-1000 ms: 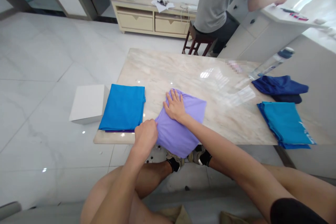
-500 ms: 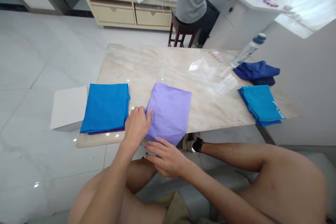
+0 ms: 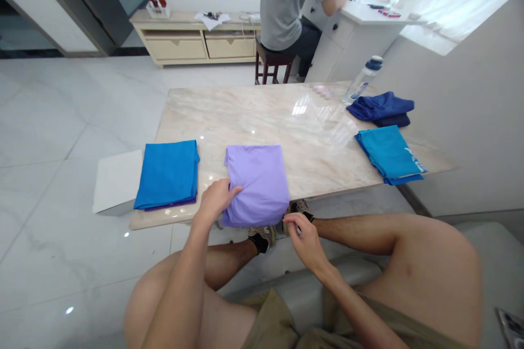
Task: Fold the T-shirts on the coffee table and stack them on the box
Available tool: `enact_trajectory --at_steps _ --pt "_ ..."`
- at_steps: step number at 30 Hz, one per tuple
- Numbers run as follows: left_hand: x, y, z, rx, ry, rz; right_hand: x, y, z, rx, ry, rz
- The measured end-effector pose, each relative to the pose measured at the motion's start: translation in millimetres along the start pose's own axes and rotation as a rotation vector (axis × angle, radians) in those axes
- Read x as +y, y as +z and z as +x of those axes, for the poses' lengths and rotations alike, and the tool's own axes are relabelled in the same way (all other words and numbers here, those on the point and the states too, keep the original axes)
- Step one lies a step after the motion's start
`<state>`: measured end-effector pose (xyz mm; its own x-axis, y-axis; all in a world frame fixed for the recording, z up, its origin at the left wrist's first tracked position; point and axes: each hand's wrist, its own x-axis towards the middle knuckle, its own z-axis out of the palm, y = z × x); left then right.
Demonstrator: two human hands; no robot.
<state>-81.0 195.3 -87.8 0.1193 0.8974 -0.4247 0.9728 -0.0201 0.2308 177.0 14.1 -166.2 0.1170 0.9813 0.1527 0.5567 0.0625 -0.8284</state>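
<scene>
A folded lilac cloth (image 3: 257,180) lies on the marble table (image 3: 262,114), its near end hanging over the front edge. My left hand (image 3: 216,199) grips the cloth's near left corner, thumb on top. My right hand (image 3: 302,234) is at the cloth's near right corner below the table edge, fingers curled in a pinch; whether it holds the fabric is unclear. A folded blue cloth (image 3: 167,174) lies just left of the lilac one.
A folded teal cloth (image 3: 388,154), a crumpled navy cloth (image 3: 380,108) and a water bottle (image 3: 362,79) sit at the table's right end. A white box (image 3: 117,182) stands left of the table. Another person (image 3: 295,5) sits on a stool at a white counter behind.
My right hand left the top of the lilac cloth and dropped to its near right corner. My left hand stayed on the near left corner. The view shifted.
</scene>
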Motion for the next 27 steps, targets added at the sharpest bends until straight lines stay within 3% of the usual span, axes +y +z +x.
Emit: enact_trajectory --at_steps 2,7,10,14,18,22,27 --pt "-6.0 1.0 -9.5 -0.043 -0.020 0.015 -2.0 4.2 -2.7 -0.016 -0.001 0.009" --pt "-10.3 1.9 -19.2 0.011 -0.108 0.033 -3.7 16.7 1.2 0.080 0.067 0.026" --pt "-5.8 0.9 -18.6 0.055 -0.147 0.032 -3.3 18.0 18.3 0.194 0.121 0.029" --pt "-0.9 1.3 -16.9 0.089 -0.171 0.017 -4.4 13.0 53.3 0.269 0.087 -0.104" --pt "-4.0 5.3 -11.6 0.057 -0.128 -0.011 -1.7 12.4 90.1 0.188 0.128 -0.358" --pt "-11.6 11.5 -5.4 0.062 -0.033 -0.193 2.2 19.3 114.9 0.066 0.171 -0.524" --pt "-17.2 23.2 0.8 0.119 0.086 -0.561 0.4 21.9 124.8 0.003 0.163 -0.381"
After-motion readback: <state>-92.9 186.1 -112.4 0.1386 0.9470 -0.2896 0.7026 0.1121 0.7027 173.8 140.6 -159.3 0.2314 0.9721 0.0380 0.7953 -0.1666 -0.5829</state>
